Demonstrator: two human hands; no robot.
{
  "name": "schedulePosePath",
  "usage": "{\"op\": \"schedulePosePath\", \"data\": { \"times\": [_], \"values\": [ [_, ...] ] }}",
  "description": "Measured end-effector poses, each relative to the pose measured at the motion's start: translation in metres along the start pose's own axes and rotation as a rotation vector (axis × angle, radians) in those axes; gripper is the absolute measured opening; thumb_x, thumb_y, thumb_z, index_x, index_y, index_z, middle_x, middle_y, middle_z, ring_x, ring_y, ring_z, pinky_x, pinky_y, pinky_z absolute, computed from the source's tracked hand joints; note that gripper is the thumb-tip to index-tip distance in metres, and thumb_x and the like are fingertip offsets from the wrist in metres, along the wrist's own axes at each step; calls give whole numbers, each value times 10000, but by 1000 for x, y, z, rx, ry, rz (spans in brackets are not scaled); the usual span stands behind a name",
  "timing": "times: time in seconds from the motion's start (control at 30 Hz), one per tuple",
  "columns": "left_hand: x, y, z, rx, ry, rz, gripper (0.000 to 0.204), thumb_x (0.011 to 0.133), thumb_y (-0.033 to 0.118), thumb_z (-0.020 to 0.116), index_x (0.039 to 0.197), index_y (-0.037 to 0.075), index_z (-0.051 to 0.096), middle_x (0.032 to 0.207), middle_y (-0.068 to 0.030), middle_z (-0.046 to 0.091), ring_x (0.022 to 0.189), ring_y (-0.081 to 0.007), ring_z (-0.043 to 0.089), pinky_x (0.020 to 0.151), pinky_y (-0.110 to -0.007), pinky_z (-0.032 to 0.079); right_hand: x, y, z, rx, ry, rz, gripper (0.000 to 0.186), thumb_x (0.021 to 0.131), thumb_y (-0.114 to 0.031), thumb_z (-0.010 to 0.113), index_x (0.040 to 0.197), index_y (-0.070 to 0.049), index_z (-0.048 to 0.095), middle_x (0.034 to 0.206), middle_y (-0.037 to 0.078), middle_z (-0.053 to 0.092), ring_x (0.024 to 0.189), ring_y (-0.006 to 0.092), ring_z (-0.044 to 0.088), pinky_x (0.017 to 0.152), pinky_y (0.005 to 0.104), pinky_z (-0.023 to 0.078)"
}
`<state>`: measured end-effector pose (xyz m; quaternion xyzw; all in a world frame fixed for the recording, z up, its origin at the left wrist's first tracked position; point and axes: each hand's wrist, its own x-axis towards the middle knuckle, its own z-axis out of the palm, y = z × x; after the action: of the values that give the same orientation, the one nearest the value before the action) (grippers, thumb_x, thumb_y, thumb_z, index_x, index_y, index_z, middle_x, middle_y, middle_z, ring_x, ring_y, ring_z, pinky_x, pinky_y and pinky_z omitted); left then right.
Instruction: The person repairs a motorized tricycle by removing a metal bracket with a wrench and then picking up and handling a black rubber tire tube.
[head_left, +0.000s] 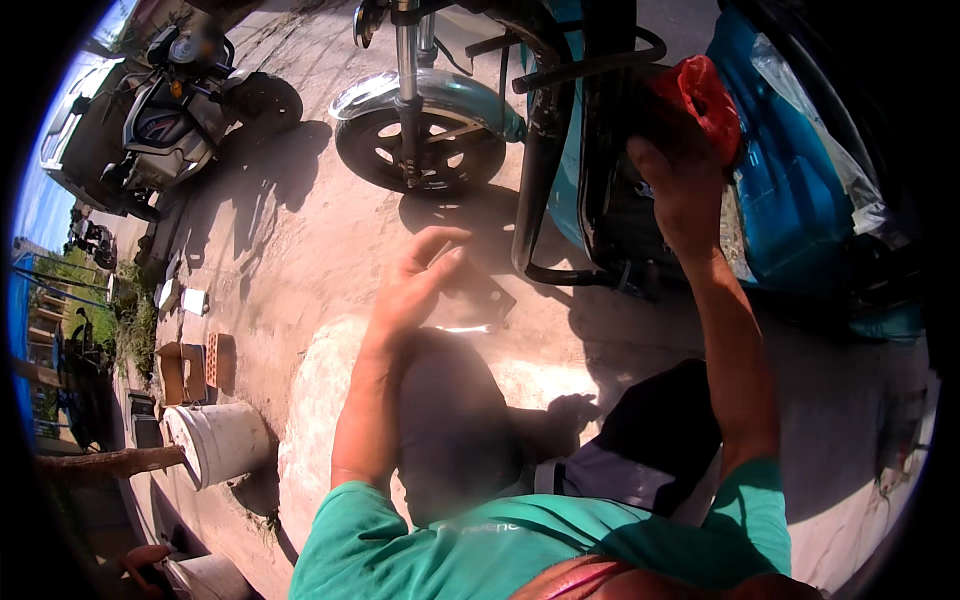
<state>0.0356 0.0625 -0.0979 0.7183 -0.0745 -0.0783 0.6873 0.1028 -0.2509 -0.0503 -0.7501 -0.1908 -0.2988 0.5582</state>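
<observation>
My left hand (415, 275) is over the pale ground with fingers curled and thumb near the index finger. A flat, dull piece with a small hole (485, 298) shows beside it, blurred; whether I grip it is unclear. A bright slim metal item (462, 328) shows just below. My right hand (670, 200) reaches into the dark frame of a teal two-wheeler (790, 190), beside a red plastic bag (705, 105); its fingertips are in shadow and what they touch is hidden. The front wheel (420, 150) and black tube guard (525, 230) are ahead of me.
A parked silver-and-black vehicle (150, 120) stands upper left. A white bucket (225, 440), wooden post (110, 460), perforated brick (220, 360) and cardboard box (180, 370) are at left, with a second bucket (210, 578) lower down. My knees are bent below my arms.
</observation>
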Motion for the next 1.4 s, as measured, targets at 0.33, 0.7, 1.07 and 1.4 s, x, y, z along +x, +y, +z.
{"op": "schedulePosePath", "data": {
  "times": [0.33,0.7,1.07,1.4],
  "values": [
    [9,-12,5,42,-6,-90,266,999,166,621,1199,-7,647,876,-39,668,753,-98,619,633,-247,481,-39,31,35,-208,-210,83,643,769,-345,816,1233,23,565,1065,217,650,957,362,641,864,430,513],
    [-19,13,23,259,189,-312,289,993,215,637,1170,-14,645,918,-58,688,758,-114,621,675,-254,500,-48,27,46,-110,-198,184,463,760,-168,767,1146,6,580,970,198,631,872,369,643,794,421,512],
    [-69,91,93,649,116,-223,624,925,154,638,1504,84,416,809,-68,653,799,-171,643,766,-341,516,-61,43,58,-59,-78,205,552,743,-111,752,1203,89,522,982,229,666,884,371,664,831,411,516],
    [-34,131,110,839,67,24,815,880,63,582,1578,84,162,804,-128,706,835,-299,723,815,-396,554,-61,35,63,-80,-33,146,445,716,-162,770,1061,47,582,916,243,626,864,413,626,812,437,498]
  ]
}}
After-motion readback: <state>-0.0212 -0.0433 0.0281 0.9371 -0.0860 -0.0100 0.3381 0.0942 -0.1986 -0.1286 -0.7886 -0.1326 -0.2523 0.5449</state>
